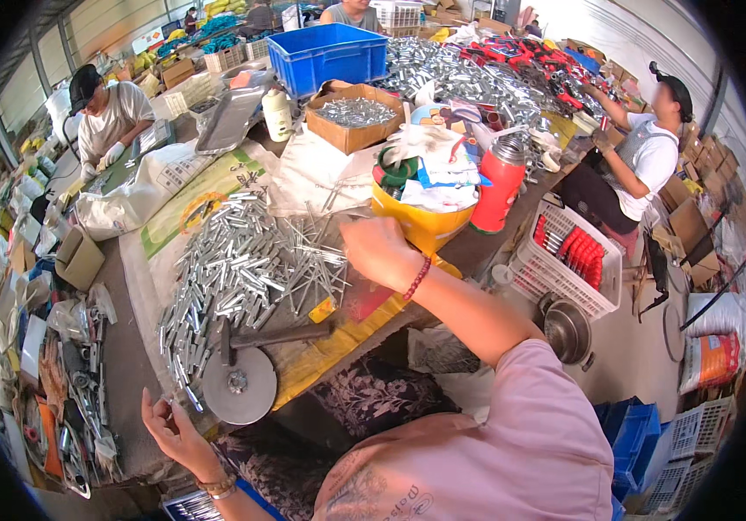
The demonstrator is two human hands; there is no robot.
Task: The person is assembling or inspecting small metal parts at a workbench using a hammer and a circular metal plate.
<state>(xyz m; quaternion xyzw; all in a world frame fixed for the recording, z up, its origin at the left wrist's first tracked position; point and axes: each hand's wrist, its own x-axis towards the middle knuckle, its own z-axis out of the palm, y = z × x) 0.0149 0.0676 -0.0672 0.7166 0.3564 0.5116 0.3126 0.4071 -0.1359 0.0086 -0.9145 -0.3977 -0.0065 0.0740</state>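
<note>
My left hand (pixel 171 430) is at the table's near left edge, fingers curved and apart. It is beside a grey round metal disc (pixel 247 399) with small metal bits at its centre. My right hand (pixel 382 252) is bent downward at the right side of a heap of silver metal tubes (pixel 234 252), close to some long thin metal rods (pixel 308 252). Its fingertips are hidden, so any small thing in them does not show. A hammer (pixel 277 337) lies between the heap and the disc, its head touching the disc's far edge.
A yellow bucket (pixel 425 227) of bags and tape, and a red thermos (pixel 501 187), stand beyond my right hand. Behind are a cardboard box of small metal parts (pixel 356 130) and a blue bin (pixel 328 65). Co-workers sit at left (pixel 112 122) and right (pixel 651 148).
</note>
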